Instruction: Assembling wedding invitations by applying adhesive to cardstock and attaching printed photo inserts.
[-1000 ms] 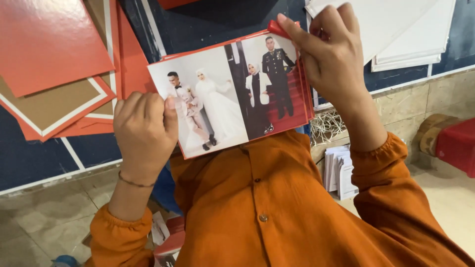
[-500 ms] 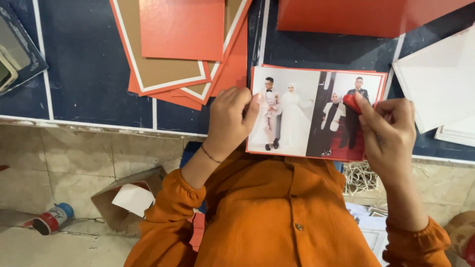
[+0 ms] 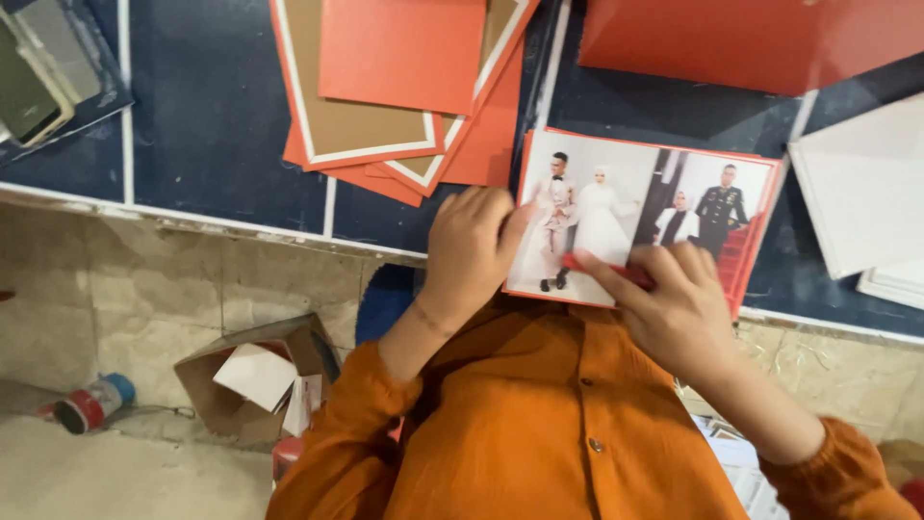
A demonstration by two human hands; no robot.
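Observation:
A photo sheet (image 3: pixel 635 207) printed with posed couples lies on a red card at the near edge of the dark blue table (image 3: pixel 212 125). My left hand (image 3: pixel 472 250) presses on the sheet's left edge, fingers curled over it. My right hand (image 3: pixel 669 308) rests on the sheet's lower middle and holds a small red tool (image 3: pixel 608 271) flat against the print. Both arms wear orange sleeves.
A stack of red and brown cards (image 3: pixel 399 87) lies left of the sheet, a large red board (image 3: pixel 751 39) at the far right, white sheets (image 3: pixel 861 193) at the right edge. Below on the tiled floor sit an open cardboard box (image 3: pixel 255 380) and a small can (image 3: pixel 91 404).
The photo sheet went from held up in both hands to lying flat on the table. My right hand slid from its right edge to the lower middle with the red tool.

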